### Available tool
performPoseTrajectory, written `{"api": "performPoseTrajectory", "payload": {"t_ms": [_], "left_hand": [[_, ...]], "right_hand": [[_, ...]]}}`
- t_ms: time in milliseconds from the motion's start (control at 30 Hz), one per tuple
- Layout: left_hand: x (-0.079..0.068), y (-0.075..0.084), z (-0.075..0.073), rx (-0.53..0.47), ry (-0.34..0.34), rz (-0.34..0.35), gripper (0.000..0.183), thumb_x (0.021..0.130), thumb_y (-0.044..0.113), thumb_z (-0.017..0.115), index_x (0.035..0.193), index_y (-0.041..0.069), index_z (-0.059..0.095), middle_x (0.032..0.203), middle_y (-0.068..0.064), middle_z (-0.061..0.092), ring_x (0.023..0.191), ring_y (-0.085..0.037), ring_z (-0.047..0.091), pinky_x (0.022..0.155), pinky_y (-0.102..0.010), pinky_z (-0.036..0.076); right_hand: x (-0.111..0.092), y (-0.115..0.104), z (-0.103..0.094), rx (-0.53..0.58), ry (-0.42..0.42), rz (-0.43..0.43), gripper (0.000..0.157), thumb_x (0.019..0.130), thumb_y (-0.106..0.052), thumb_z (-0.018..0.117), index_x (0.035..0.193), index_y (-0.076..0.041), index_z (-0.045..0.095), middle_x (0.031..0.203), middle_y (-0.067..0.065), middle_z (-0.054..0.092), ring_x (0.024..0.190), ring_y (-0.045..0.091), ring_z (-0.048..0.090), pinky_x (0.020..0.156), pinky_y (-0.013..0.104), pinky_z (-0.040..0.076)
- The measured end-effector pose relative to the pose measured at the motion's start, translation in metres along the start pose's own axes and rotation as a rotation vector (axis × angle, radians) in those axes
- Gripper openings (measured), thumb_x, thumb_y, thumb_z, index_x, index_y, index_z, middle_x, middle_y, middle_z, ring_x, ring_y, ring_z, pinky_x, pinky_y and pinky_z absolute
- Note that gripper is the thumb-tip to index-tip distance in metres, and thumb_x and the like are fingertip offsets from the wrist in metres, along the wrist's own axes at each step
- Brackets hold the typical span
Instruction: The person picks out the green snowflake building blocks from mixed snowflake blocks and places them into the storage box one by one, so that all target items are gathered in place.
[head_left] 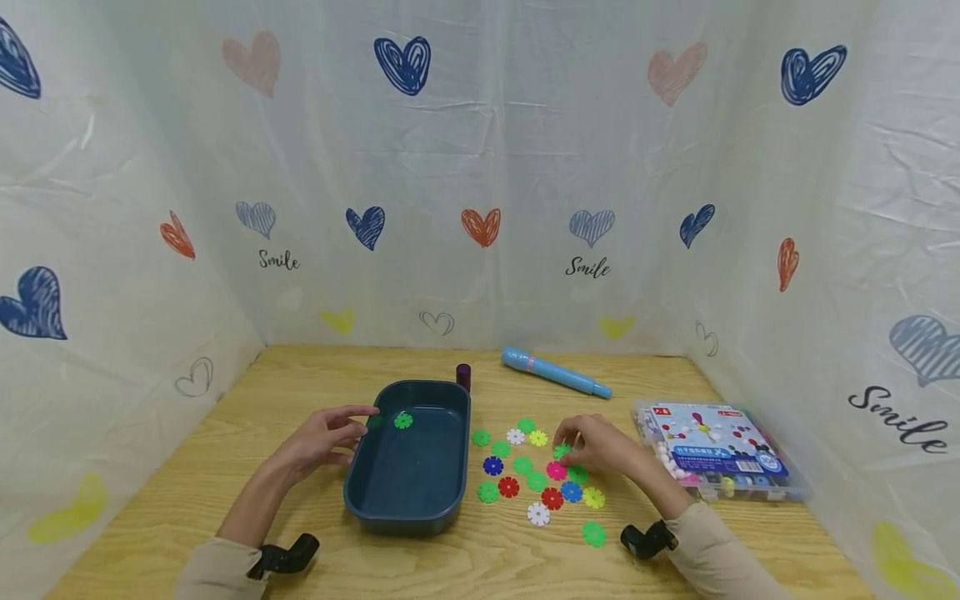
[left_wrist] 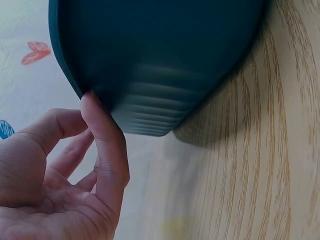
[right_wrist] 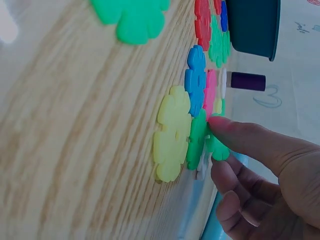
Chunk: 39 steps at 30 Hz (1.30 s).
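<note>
In the head view my left hand is at the left side of a dark blue-green tray, fingers relaxed. One fingertip touches the tray's rim in the left wrist view. A single green notched disc lies inside the tray. Over the loose discs on the right, my right hand pinches a green notched plastic disc between thumb and fingers. Close to that hand lie a pink disc, a blue disc and a yellow disc.
Several more flower-shaped discs, such as a white one, are spread right of the tray. A dark purple cylinder stands behind it. Farther back lies a light-blue rod. At right sits a clear parts box; curtains enclose the wooden table.
</note>
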<state>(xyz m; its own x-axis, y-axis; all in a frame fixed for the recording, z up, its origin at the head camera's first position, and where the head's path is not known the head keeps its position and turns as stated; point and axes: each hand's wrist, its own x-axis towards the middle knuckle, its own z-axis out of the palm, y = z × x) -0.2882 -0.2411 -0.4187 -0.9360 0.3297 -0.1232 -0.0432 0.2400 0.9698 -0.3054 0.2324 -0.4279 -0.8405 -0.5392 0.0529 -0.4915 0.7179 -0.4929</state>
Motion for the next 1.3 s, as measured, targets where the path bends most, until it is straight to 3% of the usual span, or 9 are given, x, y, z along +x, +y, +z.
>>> {"api": "performPoseTrajectory", "payload": {"t_ms": [433,1000,1300], "left_hand": [[-0.001,0.001,0.001,0.001,-0.014,0.016,0.048,0.102,0.022,0.054,0.145,0.003,0.043,0.097,-0.001,0.059,0.079,-0.013,0.060,0.062,-0.026,0.054],[-0.001,-0.001,0.001,-0.006,-0.004,0.007,0.048,0.100,0.023,0.056,0.143,0.005,0.046,0.097,-0.001,0.059,0.079,-0.013,0.061,0.062,-0.026,0.055],[0.000,-0.002,0.002,0.003,0.007,0.002,0.048,0.099,0.022,0.058,0.143,0.006,0.047,0.100,-0.002,0.059,0.079,-0.015,0.062,0.063,-0.026,0.056]], "right_hand": [[-0.001,0.001,-0.003,-0.009,-0.001,-0.034,0.008,0.089,-0.008,0.070,0.096,-0.011,0.071,0.083,-0.002,0.065,0.072,0.004,0.055,0.064,0.020,0.048],[-0.002,-0.006,-0.012,-0.017,-0.004,-0.125,0.013,0.094,-0.004,0.061,0.101,-0.006,0.071,0.089,0.005,0.071,0.075,0.004,0.062,0.066,0.020,0.052],[0.004,-0.024,-0.019,0.043,0.005,-0.139,0.014,0.097,-0.006,0.059,0.106,-0.005,0.070,0.092,0.006,0.070,0.076,0.019,0.068,0.066,0.020,0.053]]}}
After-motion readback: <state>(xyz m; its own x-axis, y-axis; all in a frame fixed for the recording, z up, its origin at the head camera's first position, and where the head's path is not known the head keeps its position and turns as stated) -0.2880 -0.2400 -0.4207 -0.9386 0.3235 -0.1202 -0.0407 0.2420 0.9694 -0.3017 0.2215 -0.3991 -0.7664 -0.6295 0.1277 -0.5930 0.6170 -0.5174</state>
